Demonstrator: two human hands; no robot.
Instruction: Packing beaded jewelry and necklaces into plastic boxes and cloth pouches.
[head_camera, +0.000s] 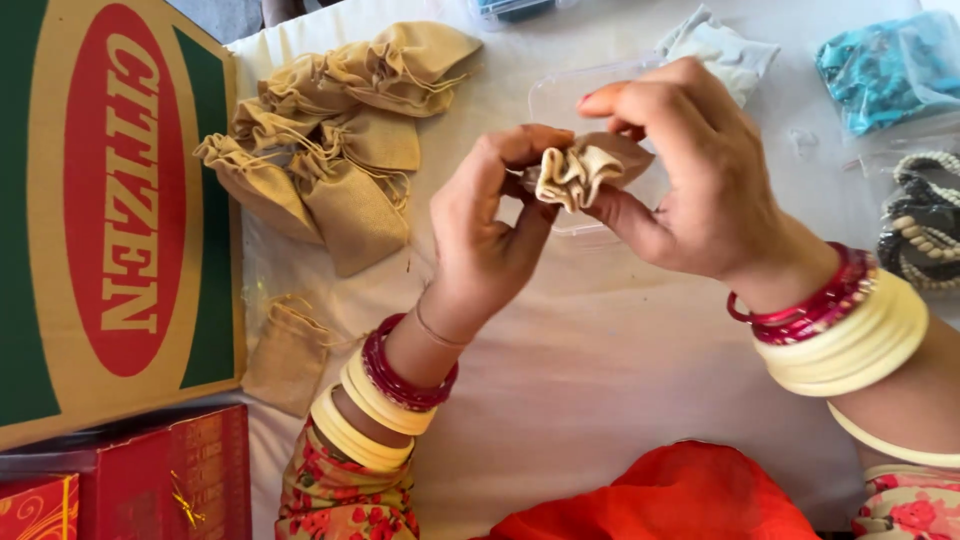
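- left hand (490, 225) pinches the gathered mouth of a small tan pouch (580, 172).
- right hand (690, 170) closes round its body, seemingly above a clear tray (556, 98).

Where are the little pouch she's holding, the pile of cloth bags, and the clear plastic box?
small pouch (578, 172), head view, on its gathered, ruffled mouth.
pile of cloth bags (340, 150), head view, on a tan bag mid-pile.
clear plastic box (560, 98), head view, on its bare upper left corner.
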